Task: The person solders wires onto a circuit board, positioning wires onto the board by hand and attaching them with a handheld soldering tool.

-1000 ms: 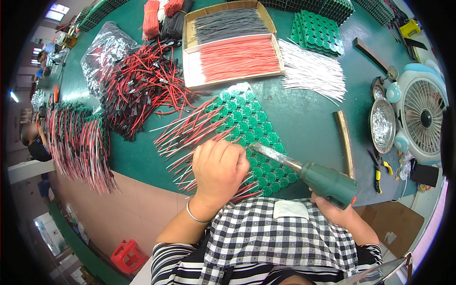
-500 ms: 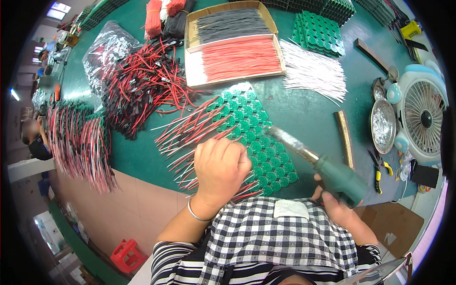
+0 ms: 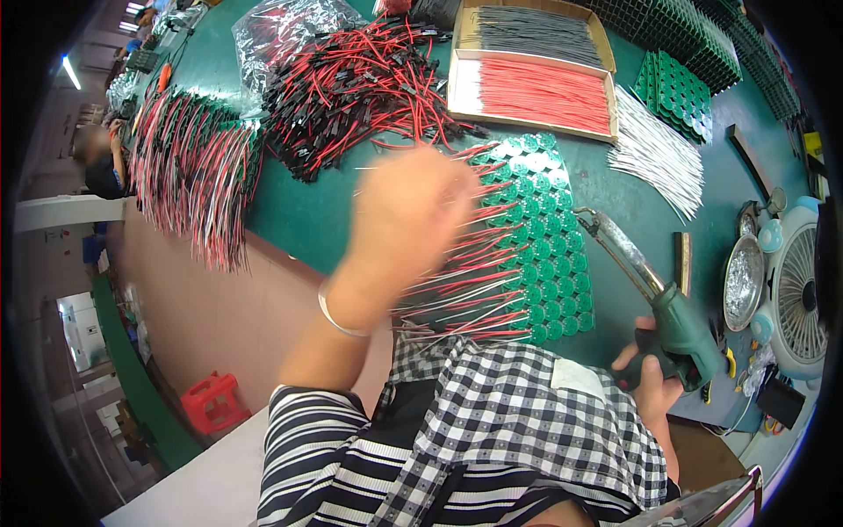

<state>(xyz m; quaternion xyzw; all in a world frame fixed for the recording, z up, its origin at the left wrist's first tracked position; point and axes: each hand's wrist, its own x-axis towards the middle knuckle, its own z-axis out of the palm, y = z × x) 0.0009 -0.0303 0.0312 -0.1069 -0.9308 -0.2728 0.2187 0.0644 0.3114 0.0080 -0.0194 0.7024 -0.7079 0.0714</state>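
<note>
A sheet of round green circuit boards [image 3: 549, 246] lies on the green table in front of me. Red and white wires [image 3: 465, 285] stick out from its left side. My left hand [image 3: 413, 211], blurred by motion, is curled into a fist over the wires by the sheet's far left part. A thin pale wire end shows beside it; what the fingers hold is hidden. Around the handle of a green soldering gun [image 3: 685, 329] my right hand [image 3: 648, 369] is closed. The gun's bent metal tip points away from me, just right of the sheet.
Beyond the sheet are a pile of red-black wires with connectors [image 3: 351, 97], a box of red and black wires [image 3: 531, 132], white wires [image 3: 659, 158] and stacked green boards [image 3: 676, 92]. At right are a metal dish [image 3: 745, 268] and a fan [image 3: 797, 285]. Wired boards [image 3: 193, 167] hang over the left edge.
The whole view has shifted, so the table things appear farther right. My left hand has moved toward the sheet's far end. The soldering gun's tip has gone from over the sheet to its right.
</note>
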